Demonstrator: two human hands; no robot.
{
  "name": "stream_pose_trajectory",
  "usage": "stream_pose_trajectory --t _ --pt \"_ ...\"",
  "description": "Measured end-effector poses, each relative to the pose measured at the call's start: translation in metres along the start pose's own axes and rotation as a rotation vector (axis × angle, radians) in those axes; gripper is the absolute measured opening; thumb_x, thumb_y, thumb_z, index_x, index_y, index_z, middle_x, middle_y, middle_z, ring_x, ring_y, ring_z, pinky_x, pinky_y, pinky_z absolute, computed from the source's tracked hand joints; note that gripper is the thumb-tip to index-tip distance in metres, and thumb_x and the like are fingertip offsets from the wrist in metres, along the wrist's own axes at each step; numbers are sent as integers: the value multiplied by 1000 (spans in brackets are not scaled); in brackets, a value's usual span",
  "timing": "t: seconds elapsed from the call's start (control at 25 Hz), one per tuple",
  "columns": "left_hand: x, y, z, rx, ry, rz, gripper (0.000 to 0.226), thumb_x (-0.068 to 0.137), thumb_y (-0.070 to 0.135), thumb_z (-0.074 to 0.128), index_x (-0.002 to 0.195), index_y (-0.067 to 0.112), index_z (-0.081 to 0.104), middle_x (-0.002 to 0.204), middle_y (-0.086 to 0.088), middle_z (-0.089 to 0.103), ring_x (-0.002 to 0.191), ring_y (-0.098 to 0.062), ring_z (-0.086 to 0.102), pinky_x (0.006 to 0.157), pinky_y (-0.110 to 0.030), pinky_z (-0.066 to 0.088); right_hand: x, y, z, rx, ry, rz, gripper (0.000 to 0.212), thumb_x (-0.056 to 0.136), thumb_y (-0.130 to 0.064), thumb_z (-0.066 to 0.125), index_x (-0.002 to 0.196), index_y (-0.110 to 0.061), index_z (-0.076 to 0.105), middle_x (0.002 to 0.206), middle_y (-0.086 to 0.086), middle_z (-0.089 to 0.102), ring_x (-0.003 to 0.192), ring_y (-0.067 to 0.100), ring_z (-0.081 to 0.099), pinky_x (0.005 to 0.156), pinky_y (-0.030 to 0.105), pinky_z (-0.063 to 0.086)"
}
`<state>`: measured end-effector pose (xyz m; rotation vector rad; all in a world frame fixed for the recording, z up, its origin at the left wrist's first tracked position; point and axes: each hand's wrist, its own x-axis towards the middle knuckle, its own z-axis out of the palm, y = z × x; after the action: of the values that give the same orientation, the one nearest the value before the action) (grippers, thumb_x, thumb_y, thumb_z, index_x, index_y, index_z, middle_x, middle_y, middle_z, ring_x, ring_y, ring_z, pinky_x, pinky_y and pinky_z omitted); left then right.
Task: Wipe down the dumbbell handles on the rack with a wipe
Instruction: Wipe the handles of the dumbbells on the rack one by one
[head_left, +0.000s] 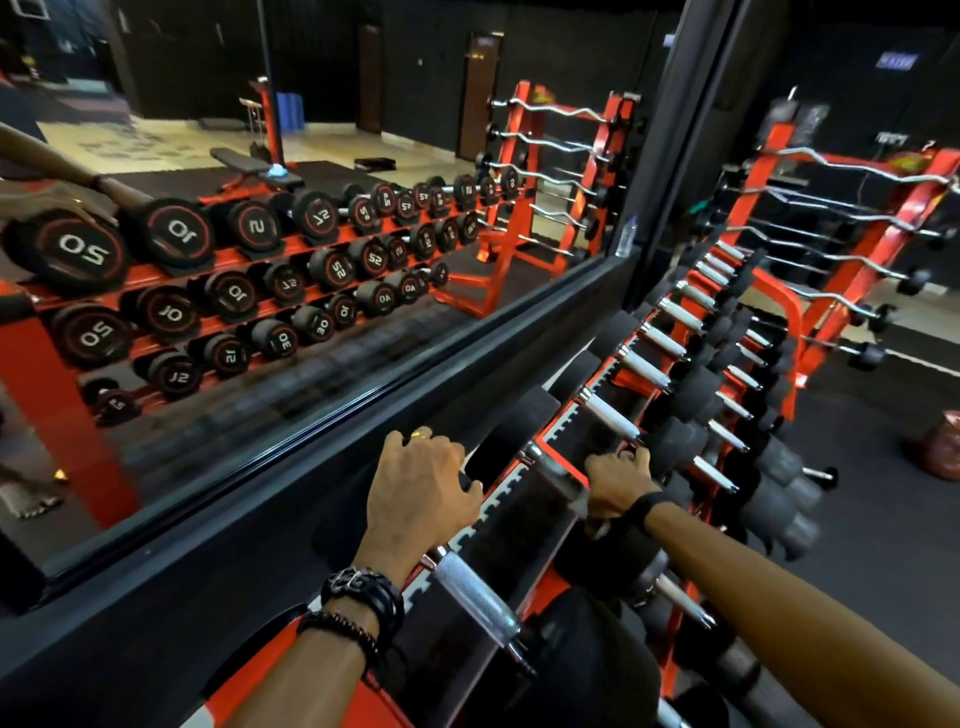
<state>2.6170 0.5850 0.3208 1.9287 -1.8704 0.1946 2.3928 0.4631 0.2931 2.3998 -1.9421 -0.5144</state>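
Head view: our right hand (618, 486) grips a handle (558, 475) at 1 o'clock, wipe unseen; left hand (421, 488) rests spread on a dumbbell head (511, 436); most handles ahead seem left.

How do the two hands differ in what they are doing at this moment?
The left hand rests with spread fingers on a black dumbbell head by the mirror; the right hand is curled round a dumbbell handle. The left wrist carries several dark bracelets and a finger ring; the right wrist has one black band. No wipe is clearly visible. Both are on the top row of the rack.
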Motion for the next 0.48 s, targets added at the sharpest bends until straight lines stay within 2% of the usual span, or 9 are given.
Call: stream_pose_trajectory --t 0.16,0.28,0.32,0.4,0.48 --pt "0 1 -2 3 -14 1 39 89 53 58 108 22 70 99 8 66 91 -10 53 93 -32 41 1 17 -17 108 -42 28 29 79 -12 68 101 -15 51 121 9 60 119 28 55 104 40 31" --pt "0 2 -2 4 13 -1 37 87 53 61 103 21 72 94 7 66 81 -9 46 89 -32 43 0 13 -18 221 -6 12 19 84 -8 59 98 -15 48 119 10 58 116 32 56 99 42 36" --pt "0 2 -1 5 22 -3 37 86 53 62 102 21 73 93 7 67 80 -8 45 87 -32 43 -3 7 -11 219 13 -7 16 88 -13 57 102 -14 50 120 11 57 115 34 56 98 44 39" --pt "0 2 0 3 9 -2 38 86 54 61 102 21 72 94 8 68 84 -9 52 89 -32 43 -11 -9 5 187 35 -43 26 93 -21 53 115 -9 53 124 14 56 115 37 57 95 46 45" --pt "2 1 -1 4 -17 -8 39 87 55 60 104 22 71 97 9 67 91 -9 56 92 -32 41 -17 -21 11 189 19 -59 33 90 -16 52 121 -5 53 127 17 57 116 38 57 93 43 47"
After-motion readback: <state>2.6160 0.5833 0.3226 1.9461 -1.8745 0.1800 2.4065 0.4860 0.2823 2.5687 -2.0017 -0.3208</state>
